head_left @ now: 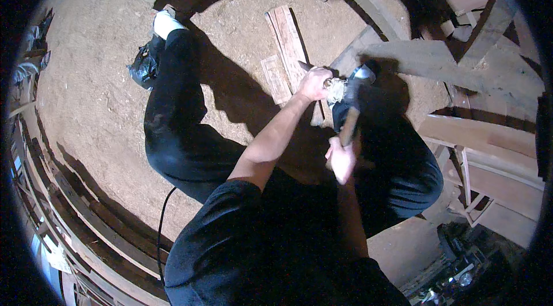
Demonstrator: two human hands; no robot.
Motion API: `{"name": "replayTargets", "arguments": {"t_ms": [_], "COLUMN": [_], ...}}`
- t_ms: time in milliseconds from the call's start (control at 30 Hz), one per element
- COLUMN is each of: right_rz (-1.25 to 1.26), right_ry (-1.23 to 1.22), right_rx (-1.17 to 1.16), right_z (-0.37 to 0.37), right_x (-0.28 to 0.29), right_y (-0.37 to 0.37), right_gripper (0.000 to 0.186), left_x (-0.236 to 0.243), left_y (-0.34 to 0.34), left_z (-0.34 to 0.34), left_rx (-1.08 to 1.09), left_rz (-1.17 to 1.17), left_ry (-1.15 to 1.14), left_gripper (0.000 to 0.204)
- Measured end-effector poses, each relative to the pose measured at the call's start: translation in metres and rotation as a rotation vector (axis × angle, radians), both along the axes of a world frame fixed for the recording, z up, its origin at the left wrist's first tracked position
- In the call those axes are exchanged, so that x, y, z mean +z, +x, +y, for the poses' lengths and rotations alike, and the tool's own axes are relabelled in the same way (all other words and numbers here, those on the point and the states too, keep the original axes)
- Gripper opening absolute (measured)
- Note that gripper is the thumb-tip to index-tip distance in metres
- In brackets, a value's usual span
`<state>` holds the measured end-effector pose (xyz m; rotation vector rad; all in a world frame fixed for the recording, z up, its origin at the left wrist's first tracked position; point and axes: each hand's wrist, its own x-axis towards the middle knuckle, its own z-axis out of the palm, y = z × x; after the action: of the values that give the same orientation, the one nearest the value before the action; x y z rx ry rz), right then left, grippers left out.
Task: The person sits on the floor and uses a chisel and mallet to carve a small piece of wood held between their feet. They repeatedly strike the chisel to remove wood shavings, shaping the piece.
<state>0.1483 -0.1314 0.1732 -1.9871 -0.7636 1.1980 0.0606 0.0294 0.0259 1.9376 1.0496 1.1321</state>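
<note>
My left hand point(314, 84) is closed around a chisel-like tool. Its dark tip point(304, 66) shows past my fingers toward a long reddish board point(288, 38), and a pale, frayed butt point(336, 91) sticks out on the right. Whether the tip touches wood I cannot tell. My right hand point(341, 160) grips the wooden handle of a hammer point(349, 127). The hammer's head is blurred and dark, close beside the frayed butt. A shorter pale board point(275, 79) lies along the left side of the reddish one.
My legs in dark trousers spread to both sides, the left foot point(167, 23) far out. A black plastic bag point(143, 68) lies by it. Timber beams point(409, 55) and planks point(489, 133) crowd the right; long slats line the left. A black cable point(161, 222) runs at lower left.
</note>
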Motion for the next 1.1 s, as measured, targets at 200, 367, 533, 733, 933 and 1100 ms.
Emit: {"name": "replayTargets", "arguments": {"t_ms": [200, 367, 533, 733, 933, 1100], "right_rz": [0.125, 0.066, -0.004, 0.011, 0.044, 0.161], "right_ry": [-0.056, 0.014, -0.161, 0.077, -0.157, 0.157], "right_rx": [-0.07, -0.063, 0.088, -0.184, -0.144, -0.317], "right_z": [0.006, 0.005, 0.008, 0.017, 0.025, 0.018], "right_x": [0.021, 0.01, 0.006, 0.025, 0.026, 0.036], "right_y": [-0.002, -0.01, 0.009, -0.013, 0.004, -0.003], "right_gripper": [0.034, 0.036, 0.064, 0.059, 0.035, 0.037], "left_x": [0.005, 0.015, 0.005, 0.018, 0.006, 0.006], "left_y": [-0.004, -0.005, -0.009, -0.009, -0.006, -0.007], "left_z": [0.0, 0.003, 0.006, 0.003, 0.006, 0.0], "left_rx": [0.054, 0.052, 0.062, 0.046, 0.023, 0.005], "left_rz": [0.013, -0.034, -0.081, -0.087, -0.145, -0.05], "left_ry": [-0.07, -0.116, -0.064, -0.11, -0.046, -0.015], "left_gripper": [0.023, 0.028, 0.029, 0.028, 0.027, 0.025]}}
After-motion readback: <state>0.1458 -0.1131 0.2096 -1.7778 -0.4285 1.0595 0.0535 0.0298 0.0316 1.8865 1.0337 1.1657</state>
